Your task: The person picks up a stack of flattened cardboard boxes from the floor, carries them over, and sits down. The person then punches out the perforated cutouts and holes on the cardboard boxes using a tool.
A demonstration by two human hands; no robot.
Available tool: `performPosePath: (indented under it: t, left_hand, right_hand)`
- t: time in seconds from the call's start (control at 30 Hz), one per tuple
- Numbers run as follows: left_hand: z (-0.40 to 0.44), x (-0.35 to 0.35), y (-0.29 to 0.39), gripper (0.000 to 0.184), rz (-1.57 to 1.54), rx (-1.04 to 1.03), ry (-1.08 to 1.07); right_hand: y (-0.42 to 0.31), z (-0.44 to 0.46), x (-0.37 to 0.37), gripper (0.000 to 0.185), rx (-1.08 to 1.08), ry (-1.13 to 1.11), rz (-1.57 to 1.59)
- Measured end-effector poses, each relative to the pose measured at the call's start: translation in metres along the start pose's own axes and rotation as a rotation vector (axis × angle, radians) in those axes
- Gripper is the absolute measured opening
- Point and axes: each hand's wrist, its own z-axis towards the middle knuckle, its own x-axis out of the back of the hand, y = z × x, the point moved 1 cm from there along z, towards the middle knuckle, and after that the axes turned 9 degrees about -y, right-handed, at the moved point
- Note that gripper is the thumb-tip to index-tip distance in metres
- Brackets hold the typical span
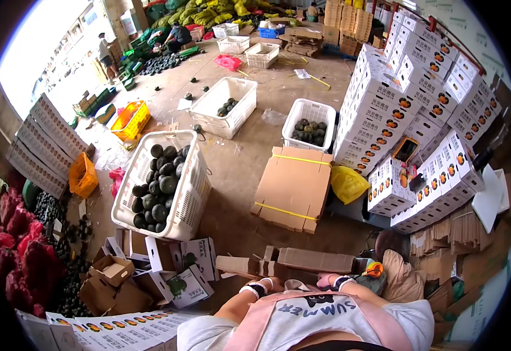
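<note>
Close to my body, an unfolded brown cardboard box [316,260] with upright flaps lies across in front of me. My left hand [272,284] is at its near edge, closed on the cardboard, with the fingers partly hidden. Further right, my right hand [325,279] grips the same near edge, its fingertips also hard to see. Both wrists wear dark and white bands. An orange tape dispenser [374,269] lies just right of the cardboard. Beyond it rests a strapped stack of flat cardboard [293,188].
White crates [194,202] hold dark green round squashes. Printed white cartons [378,111] are stacked high at right, with a yellow bag [349,185] beside them. Open cartons [188,281] lie at left, near red net sacks [24,251]. Two people [178,38] are far back left.
</note>
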Motion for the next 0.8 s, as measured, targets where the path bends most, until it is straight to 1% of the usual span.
performPosePath:
  t: [0.1,0.17,0.2,0.27,0.4,0.47,0.57,0.67,0.73,0.8]
  left_hand:
    - [-0.011,0.014,-0.006,0.049,-0.079,0.054,0.037]
    - [0.002,0.018,-0.012,0.048,-0.057,0.033,0.046]
    - [0.012,0.022,-0.013,0.048,-0.046,0.017,0.051]
    - [0.033,0.027,-0.013,0.048,-0.014,-0.024,0.054]
    - [0.072,0.034,-0.013,0.048,0.045,-0.067,0.075]
    - [0.061,0.043,0.002,0.049,-0.020,-0.038,0.082]
    - [0.058,0.054,0.025,0.052,-0.090,0.060,0.100]
    - [0.008,0.091,0.092,0.053,-0.191,0.206,0.060]
    - [0.039,0.093,0.105,0.053,-0.145,0.238,0.049]
    - [0.056,0.098,0.126,0.052,-0.117,0.265,0.005]
  right_hand:
    - [-0.002,-0.006,0.021,0.041,0.005,0.040,-0.052]
    - [0.011,-0.004,0.039,0.041,0.029,0.068,-0.098]
    - [0.011,-0.007,0.050,0.045,-0.027,0.032,-0.121]
    - [0.016,-0.011,0.064,0.051,-0.081,0.068,-0.100]
    - [0.017,-0.025,0.087,0.056,-0.168,-0.001,-0.037]
    - [0.026,-0.018,0.090,0.055,-0.146,0.039,-0.042]
    - [0.038,-0.014,0.094,0.047,-0.130,0.052,-0.063]
    - [0.059,-0.011,0.108,0.047,-0.119,-0.056,0.036]
    - [0.076,-0.008,0.116,0.040,-0.077,-0.104,-0.002]
    - [0.103,0.029,0.113,0.036,-0.062,0.004,-0.044]
